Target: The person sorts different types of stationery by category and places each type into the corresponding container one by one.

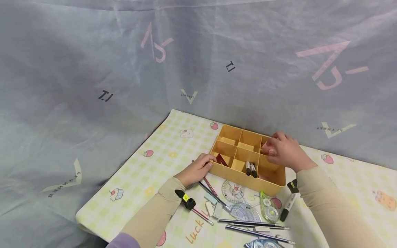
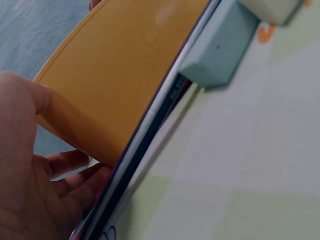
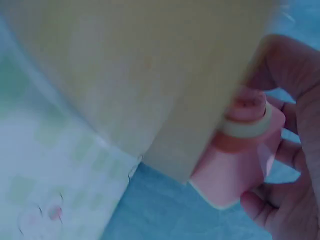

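A yellow six-compartment organizer box (image 1: 231,174) stands near the back of the table. My left hand (image 1: 195,169) grips its left front corner, with the thumb on the wall in the left wrist view. Over the back right compartment, my right hand (image 1: 286,151) holds a pink block-like thing (image 3: 232,172) with a cream band and a knob-like end; its exact kind is unclear. The hand partly hides it in the head view. A dark red flat piece (image 1: 221,159) leans in the front left compartment. Two short dark-capped markers (image 1: 250,169) stand in the front middle one.
Before the box lie a green correction tape (image 1: 269,208), a black-and-white marker (image 1: 288,207), a blue correction tape (image 1: 263,244), a blue eraser (image 1: 211,198), clear protractors (image 1: 245,212) and several pencils (image 1: 258,234). A grey curtain (image 1: 263,86) hangs behind the table.
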`<action>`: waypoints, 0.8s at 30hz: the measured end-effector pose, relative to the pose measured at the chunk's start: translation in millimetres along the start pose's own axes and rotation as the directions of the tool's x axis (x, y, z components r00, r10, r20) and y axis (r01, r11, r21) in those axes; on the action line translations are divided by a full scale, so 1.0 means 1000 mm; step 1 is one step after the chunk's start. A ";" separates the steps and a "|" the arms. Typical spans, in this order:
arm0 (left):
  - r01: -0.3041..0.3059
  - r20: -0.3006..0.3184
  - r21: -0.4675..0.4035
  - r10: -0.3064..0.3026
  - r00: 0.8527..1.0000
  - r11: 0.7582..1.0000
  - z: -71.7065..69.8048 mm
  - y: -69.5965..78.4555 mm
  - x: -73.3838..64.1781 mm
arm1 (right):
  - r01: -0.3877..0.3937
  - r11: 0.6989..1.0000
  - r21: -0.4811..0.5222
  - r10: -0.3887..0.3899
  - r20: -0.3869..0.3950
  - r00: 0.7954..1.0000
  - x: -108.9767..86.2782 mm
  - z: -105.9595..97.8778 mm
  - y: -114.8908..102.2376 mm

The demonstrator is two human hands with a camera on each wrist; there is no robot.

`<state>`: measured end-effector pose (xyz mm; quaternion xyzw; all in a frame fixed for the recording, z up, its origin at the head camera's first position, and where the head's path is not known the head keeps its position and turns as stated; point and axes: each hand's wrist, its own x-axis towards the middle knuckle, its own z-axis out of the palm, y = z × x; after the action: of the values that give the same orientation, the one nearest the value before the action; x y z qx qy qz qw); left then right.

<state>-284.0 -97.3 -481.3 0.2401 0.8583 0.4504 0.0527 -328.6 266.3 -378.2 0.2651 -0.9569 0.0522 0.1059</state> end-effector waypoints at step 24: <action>0.003 -0.001 0.019 -0.003 1.000 1.000 0.000 -0.001 -0.001 | 0.149 0.963 0.225 -0.203 0.240 0.949 0.037 0.005 0.020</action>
<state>-283.9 -97.9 -482.7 0.2391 0.8630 0.4422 0.0504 -370.9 264.1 -375.4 0.3639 -0.9245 0.1048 -0.0446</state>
